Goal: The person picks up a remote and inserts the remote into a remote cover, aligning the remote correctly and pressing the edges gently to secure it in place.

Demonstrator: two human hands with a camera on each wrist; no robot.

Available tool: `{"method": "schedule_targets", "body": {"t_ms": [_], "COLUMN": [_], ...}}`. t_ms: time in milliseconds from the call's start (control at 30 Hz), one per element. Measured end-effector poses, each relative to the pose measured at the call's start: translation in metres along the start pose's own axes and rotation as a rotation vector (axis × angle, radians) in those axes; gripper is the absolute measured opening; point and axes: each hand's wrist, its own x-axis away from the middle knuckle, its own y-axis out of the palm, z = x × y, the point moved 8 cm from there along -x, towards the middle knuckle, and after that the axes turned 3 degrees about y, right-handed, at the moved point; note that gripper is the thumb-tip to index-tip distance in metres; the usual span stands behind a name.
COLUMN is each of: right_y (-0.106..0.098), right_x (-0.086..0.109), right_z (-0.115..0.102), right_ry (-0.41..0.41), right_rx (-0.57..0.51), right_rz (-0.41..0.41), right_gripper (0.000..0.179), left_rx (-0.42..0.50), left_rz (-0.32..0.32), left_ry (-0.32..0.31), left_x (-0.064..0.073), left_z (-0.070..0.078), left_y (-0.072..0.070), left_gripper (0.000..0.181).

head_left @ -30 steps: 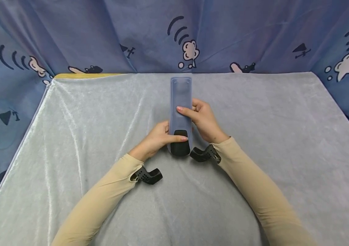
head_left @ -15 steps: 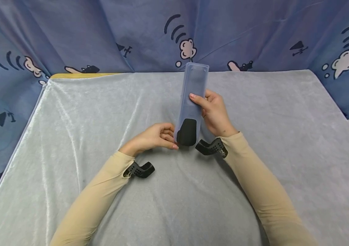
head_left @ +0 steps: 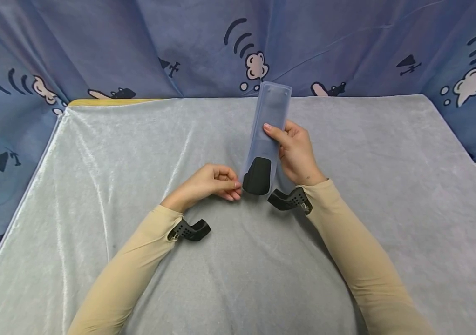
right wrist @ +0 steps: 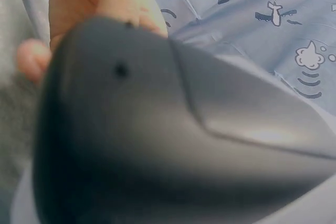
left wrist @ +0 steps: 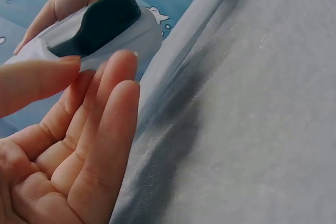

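My right hand (head_left: 299, 156) grips a long translucent bluish plastic case (head_left: 273, 104) by its right side, thumb lying across the top face. The case is tilted, its far end leaning right. A black piece (head_left: 258, 177) sits at its near end; in the right wrist view this glossy black piece (right wrist: 131, 119) fills most of the picture. My left hand (head_left: 210, 184) is at the case's lower left corner. In the left wrist view, the left hand's (left wrist: 79, 145) thumb and forefinger tips come close together at the case edge, other fingers loosely extended. Nothing shows clearly between them.
Grey velvet-like cloth (head_left: 137, 153) covers the table. A blue patterned curtain (head_left: 326, 42) hangs behind and at the sides. A yellow strip (head_left: 112, 102) shows along the back left edge. Each wrist carries a black camera mount (head_left: 192, 230).
The right hand has raised the case, shifted it right and tilted it. My left hand has let go of the black end and moved to the case's left side, thumb and fingers drawing together.
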Motion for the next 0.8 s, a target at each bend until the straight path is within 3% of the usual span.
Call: {"method": "schedule_targets", "body": {"t_ms": [367, 700, 800], "right_y": [0.0010, -0.0019, -0.0011], "right_x": [0.0013, 0.0003, 0.0001], "right_z": [0.0042, 0.0041, 0.0055], "right_ry": [0.015, -0.023, -0.021], "right_rx": [0.004, -0.044, -0.038], "right_rz": [0.011, 0.033, 0.030], "right_gripper": [0.014, 0.014, 0.014], "left_rx": [0.116, 0.158, 0.156], "left_rz": [0.104, 0.165, 0.179], "left_ry": [0.047, 0.053, 0.066], "left_x": [-0.0020, -0.0036, -0.0032], "left_z": [-0.0003, -0.0027, -0.0028], "left_y": [-0.0051, -0.0084, -0.0095], "left_gripper": [0.021, 0.003, 0.011]}}
